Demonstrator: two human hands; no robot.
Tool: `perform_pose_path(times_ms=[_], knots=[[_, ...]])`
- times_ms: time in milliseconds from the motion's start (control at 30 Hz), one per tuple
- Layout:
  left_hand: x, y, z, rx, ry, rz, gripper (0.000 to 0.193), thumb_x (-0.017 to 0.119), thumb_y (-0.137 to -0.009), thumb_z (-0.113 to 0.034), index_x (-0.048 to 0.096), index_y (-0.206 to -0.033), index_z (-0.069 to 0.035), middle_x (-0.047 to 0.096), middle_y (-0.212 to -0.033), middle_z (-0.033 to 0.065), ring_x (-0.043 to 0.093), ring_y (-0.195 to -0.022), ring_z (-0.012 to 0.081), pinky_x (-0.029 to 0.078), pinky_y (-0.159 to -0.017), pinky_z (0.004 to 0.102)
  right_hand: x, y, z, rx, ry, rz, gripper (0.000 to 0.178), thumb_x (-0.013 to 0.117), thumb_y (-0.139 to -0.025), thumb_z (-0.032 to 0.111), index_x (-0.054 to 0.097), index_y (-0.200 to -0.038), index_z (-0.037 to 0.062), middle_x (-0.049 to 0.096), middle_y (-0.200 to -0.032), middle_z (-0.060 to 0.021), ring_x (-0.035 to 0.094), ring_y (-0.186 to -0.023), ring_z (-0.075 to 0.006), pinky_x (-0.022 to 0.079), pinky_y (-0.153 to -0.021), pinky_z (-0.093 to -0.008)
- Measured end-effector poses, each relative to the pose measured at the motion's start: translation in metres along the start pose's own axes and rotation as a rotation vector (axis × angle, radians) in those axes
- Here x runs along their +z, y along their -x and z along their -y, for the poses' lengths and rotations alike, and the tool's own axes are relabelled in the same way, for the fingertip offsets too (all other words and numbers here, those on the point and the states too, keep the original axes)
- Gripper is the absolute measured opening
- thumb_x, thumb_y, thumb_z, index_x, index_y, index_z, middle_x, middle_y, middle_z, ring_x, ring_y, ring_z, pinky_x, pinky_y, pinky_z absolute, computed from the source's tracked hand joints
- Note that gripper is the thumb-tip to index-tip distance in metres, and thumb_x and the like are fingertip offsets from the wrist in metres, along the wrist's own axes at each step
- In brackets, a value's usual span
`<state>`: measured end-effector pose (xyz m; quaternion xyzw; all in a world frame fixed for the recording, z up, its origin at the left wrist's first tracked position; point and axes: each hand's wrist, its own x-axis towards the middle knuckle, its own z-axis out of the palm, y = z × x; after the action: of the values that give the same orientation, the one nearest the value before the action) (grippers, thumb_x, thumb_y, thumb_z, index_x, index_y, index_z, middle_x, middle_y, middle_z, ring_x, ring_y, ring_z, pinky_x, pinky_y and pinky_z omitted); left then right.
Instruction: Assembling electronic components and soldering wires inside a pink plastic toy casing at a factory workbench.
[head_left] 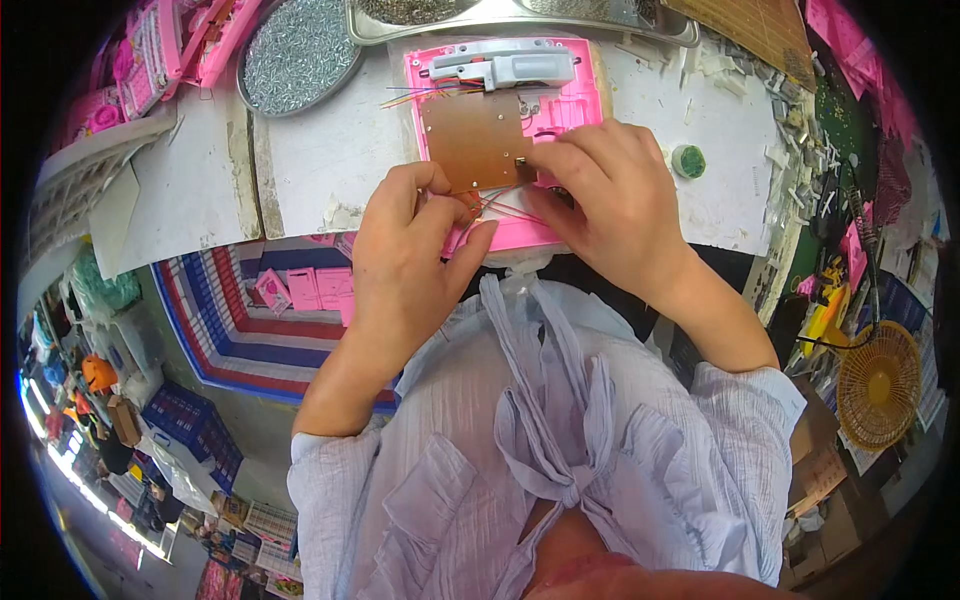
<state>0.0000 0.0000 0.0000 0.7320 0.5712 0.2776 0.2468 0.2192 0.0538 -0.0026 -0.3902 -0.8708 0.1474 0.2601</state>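
A pink plastic housing (588, 75) lies on the white worktop in front of me, with a brown circuit board (470, 140) fastened into it by small screws. Along its far side sits a grey plastic part (535, 68). Thin coloured wires (500, 208) cross the near edge of the board. My left hand (408, 235) is closed at the board's near left corner, thumb and fingers around the wires. Over the board's right edge, my right hand (618, 200) has its fingers bent and closed; whatever lies between its fingertips is hidden.
A round tray of screws (300, 60) stands at the far left, beside stacked pink parts (140, 60). A metal tray (520, 30) is at the back. To the right lie a small green round piece (688, 161) and a yellow fan (878, 385). A striped bin (270, 350) sits below left.
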Motion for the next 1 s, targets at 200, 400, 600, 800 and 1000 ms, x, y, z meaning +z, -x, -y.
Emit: perform_pose_path(times_ms=[200,400,600,800,1000], knots=[[-0.001,-0.007,-0.003,0.042,-0.068,-0.008,0.013,0.079,-0.078,-0.003,0.068,-0.084,-0.001,0.059,-0.096,0.0110,0.063,-0.081,0.0273,0.051,-0.069,0.0373,-0.013,-0.021,-0.005,-0.153,0.123,0.165,0.026,0.070,-0.078,0.016,0.067,-0.102,0.0069,0.058,-0.078,-0.0031,0.063,-0.072,-0.0222,0.051,-0.066,-0.0372],[-0.003,-0.005,0.001,0.102,-0.078,-0.003,0.011,0.075,-0.080,-0.004,0.067,-0.088,-0.001,0.059,-0.095,0.0125,0.062,-0.083,0.0296,0.051,-0.072,0.0396,-0.012,-0.021,-0.016,-0.341,0.189,0.120,0.030,0.071,-0.078,0.018,0.070,-0.105,0.0048,0.058,-0.074,-0.0009,0.063,-0.067,-0.0171,0.052,-0.056,-0.0303],[-0.001,-0.007,0.005,0.132,-0.057,0.005,0.011,0.073,-0.080,-0.005,0.063,-0.084,0.000,0.056,-0.093,0.0129,0.060,-0.084,0.0304,0.050,-0.072,0.0412,-0.010,-0.018,-0.017,-0.327,0.213,0.105,0.035,0.072,-0.077,0.019,0.071,-0.110,0.0063,0.061,-0.078,0.0001,0.063,-0.068,-0.0165,0.052,-0.056,-0.0297],[-0.003,-0.012,0.007,0.133,-0.028,0.033,0.014,0.076,-0.079,-0.007,0.064,-0.084,-0.001,0.055,-0.090,0.0128,0.058,-0.082,0.0308,0.049,-0.071,0.0408,-0.010,-0.017,-0.017,-0.304,0.209,0.115,0.036,0.073,-0.077,0.020,0.070,-0.111,0.0080,0.060,-0.078,0.0002,0.063,-0.068,-0.0164,0.051,-0.055,-0.0293],[0.005,-0.006,0.008,0.151,0.013,-0.037,0.013,0.078,-0.078,-0.012,0.069,-0.085,-0.007,0.058,-0.094,0.0077,0.058,-0.087,0.0272,0.045,-0.078,0.0413,-0.010,-0.016,-0.018,-0.277,0.210,0.104,0.034,0.074,-0.076,0.021,0.069,-0.108,0.0098,0.060,-0.077,0.0001,0.063,-0.066,-0.0163,0.051,-0.055,-0.0289]])
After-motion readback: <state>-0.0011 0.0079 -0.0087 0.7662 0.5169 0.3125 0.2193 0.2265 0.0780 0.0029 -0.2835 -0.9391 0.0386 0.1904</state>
